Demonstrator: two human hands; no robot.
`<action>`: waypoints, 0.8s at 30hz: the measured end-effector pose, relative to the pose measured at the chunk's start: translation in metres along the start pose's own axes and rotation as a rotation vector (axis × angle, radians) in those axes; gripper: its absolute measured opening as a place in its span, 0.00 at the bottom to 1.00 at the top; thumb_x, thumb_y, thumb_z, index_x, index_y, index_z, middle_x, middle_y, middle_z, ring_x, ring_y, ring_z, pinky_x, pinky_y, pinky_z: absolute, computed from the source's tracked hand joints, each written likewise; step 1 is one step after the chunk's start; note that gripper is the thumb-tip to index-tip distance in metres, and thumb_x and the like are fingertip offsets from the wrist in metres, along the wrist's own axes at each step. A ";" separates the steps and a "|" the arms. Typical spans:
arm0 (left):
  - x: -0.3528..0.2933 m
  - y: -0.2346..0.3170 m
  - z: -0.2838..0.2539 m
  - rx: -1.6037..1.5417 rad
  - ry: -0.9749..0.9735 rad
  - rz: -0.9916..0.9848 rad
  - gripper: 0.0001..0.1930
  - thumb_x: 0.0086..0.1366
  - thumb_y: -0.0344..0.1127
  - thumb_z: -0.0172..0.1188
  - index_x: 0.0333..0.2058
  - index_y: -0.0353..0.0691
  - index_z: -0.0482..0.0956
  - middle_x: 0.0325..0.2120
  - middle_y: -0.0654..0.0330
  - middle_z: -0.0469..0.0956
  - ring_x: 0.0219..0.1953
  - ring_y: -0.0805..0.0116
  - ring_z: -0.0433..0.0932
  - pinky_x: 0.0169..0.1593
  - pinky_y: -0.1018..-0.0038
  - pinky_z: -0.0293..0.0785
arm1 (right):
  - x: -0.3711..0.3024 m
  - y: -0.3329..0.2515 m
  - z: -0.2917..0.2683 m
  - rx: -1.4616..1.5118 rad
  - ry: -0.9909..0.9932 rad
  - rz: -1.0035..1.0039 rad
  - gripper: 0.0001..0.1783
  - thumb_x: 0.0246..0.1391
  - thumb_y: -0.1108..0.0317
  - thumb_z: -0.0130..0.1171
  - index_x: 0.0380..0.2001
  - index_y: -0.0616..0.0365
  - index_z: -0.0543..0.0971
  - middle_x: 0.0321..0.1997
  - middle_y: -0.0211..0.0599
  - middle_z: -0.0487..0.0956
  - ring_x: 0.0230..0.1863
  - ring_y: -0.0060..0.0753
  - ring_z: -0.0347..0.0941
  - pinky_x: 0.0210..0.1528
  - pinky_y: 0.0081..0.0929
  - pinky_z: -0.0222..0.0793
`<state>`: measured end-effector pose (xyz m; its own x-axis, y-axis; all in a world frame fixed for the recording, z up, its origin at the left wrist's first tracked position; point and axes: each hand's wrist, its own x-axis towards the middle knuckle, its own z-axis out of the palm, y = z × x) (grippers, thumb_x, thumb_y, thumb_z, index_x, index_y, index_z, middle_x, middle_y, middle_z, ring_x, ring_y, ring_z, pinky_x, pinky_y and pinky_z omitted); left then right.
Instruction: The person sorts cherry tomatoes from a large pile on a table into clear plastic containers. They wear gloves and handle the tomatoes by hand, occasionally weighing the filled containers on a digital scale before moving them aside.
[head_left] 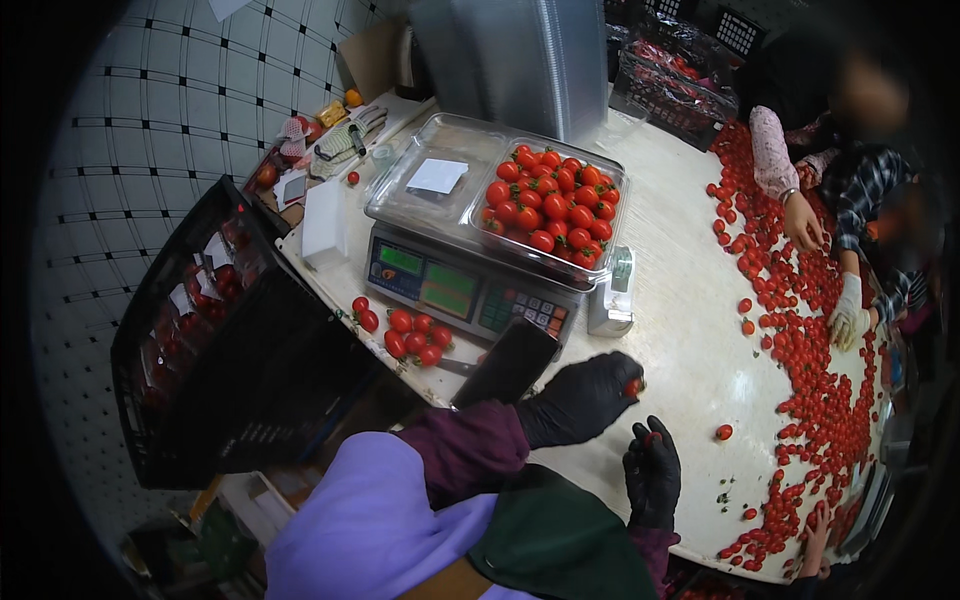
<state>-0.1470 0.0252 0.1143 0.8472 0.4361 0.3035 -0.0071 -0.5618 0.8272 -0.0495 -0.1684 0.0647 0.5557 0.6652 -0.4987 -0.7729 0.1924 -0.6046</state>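
Note:
Both my hands wear black gloves above the near part of the table. My left hand (580,402) is closed around a cherry tomato (633,387), which shows at its fingertips. Just to the right, my right hand (652,478) is curled palm up, with a bit of red cherry tomato (651,438) showing between the fingers. Beyond them a digital scale (465,292) carries an opened clear plastic clamshell (467,207); its right half is filled with cherry tomatoes (553,208) and a white label (437,176) lies on its left half.
Loose tomatoes (418,338) and a black phone (508,365) lie before the scale. A white box (612,295) stands right of it. Stacked clear containers (510,65) rise behind. Two co-workers reach into a long tomato heap (820,400) at right. A black crate (225,350) holds packed tomatoes.

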 end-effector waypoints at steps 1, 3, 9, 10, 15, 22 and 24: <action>0.008 0.004 -0.013 -0.004 0.063 0.034 0.15 0.51 0.29 0.62 0.38 0.37 0.70 0.32 0.53 0.72 0.36 0.57 0.73 0.39 0.67 0.70 | -0.004 -0.003 0.002 0.046 0.053 -0.038 0.20 0.55 0.72 0.49 0.53 0.60 0.66 0.44 0.45 0.75 0.36 0.31 0.74 0.36 0.25 0.75; 0.019 0.002 -0.040 0.100 0.257 0.120 0.17 0.50 0.28 0.65 0.39 0.38 0.70 0.33 0.54 0.72 0.36 0.58 0.74 0.39 0.68 0.70 | -0.012 -0.009 -0.007 0.011 0.133 -0.089 0.18 0.54 0.72 0.51 0.50 0.60 0.68 0.43 0.44 0.75 0.35 0.29 0.73 0.36 0.23 0.72; 0.049 -0.006 -0.092 0.303 0.593 0.136 0.18 0.50 0.25 0.64 0.41 0.38 0.73 0.35 0.55 0.73 0.39 0.60 0.73 0.44 0.69 0.70 | -0.038 -0.015 -0.049 0.049 0.246 -0.174 0.14 0.52 0.63 0.56 0.40 0.57 0.74 0.39 0.41 0.77 0.30 0.24 0.70 0.32 0.19 0.67; 0.052 -0.008 -0.096 0.350 0.596 0.127 0.18 0.50 0.25 0.64 0.41 0.38 0.73 0.35 0.56 0.73 0.39 0.60 0.74 0.44 0.69 0.70 | -0.041 -0.015 -0.048 0.062 0.238 -0.183 0.13 0.52 0.62 0.56 0.39 0.57 0.74 0.38 0.41 0.77 0.29 0.24 0.70 0.31 0.18 0.66; 0.072 -0.023 -0.114 0.521 0.573 0.131 0.17 0.50 0.27 0.65 0.41 0.37 0.74 0.33 0.55 0.74 0.37 0.60 0.74 0.42 0.70 0.71 | -0.042 -0.008 -0.045 -0.070 0.337 -0.208 0.13 0.52 0.68 0.55 0.41 0.60 0.73 0.36 0.41 0.77 0.27 0.23 0.70 0.29 0.18 0.67; 0.119 -0.035 -0.160 0.778 0.383 0.093 0.15 0.54 0.40 0.62 0.37 0.37 0.77 0.33 0.52 0.74 0.40 0.56 0.72 0.45 0.64 0.67 | -0.046 -0.010 -0.038 -0.097 0.372 -0.327 0.14 0.50 0.71 0.56 0.42 0.62 0.71 0.36 0.42 0.76 0.26 0.25 0.69 0.29 0.19 0.66; 0.137 -0.041 -0.183 0.790 0.380 0.203 0.15 0.56 0.39 0.58 0.37 0.34 0.77 0.31 0.49 0.75 0.37 0.51 0.73 0.42 0.63 0.69 | -0.055 -0.011 -0.056 -0.116 0.434 -0.385 0.14 0.51 0.70 0.55 0.43 0.60 0.71 0.36 0.39 0.77 0.27 0.23 0.69 0.27 0.18 0.64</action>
<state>-0.1279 0.2363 0.2081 0.6353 0.3999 0.6607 0.3486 -0.9119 0.2167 -0.0542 -0.2474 0.0639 0.8829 0.2022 -0.4238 -0.4660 0.2653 -0.8441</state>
